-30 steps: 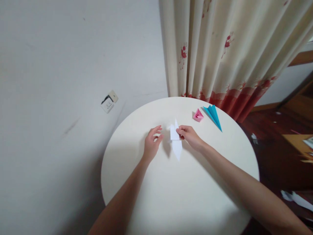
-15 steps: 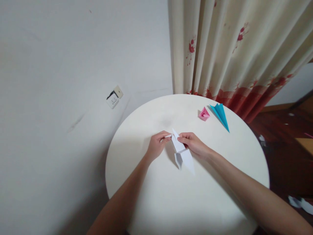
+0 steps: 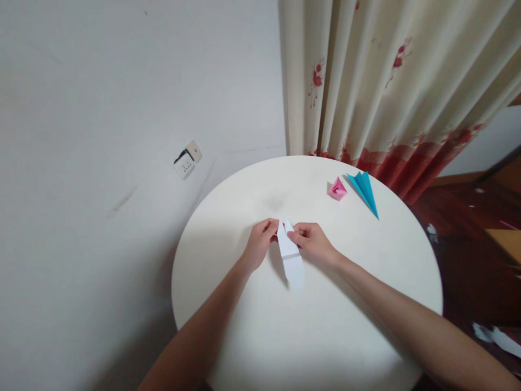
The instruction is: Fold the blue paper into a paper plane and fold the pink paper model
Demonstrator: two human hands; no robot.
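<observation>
Both grips now pinch white paper (image 3: 290,254) — narrower.

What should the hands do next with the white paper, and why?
Probably press the fold flat near the top. Both the left hand and right hand pinch the white folded paper at its upper end, while its pointed lower end rests on the round table.

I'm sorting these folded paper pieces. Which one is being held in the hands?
The white folded paper, pinched at its top between the left hand and right hand. The pink piece and the blue piece lie untouched farther back on the table.
</observation>
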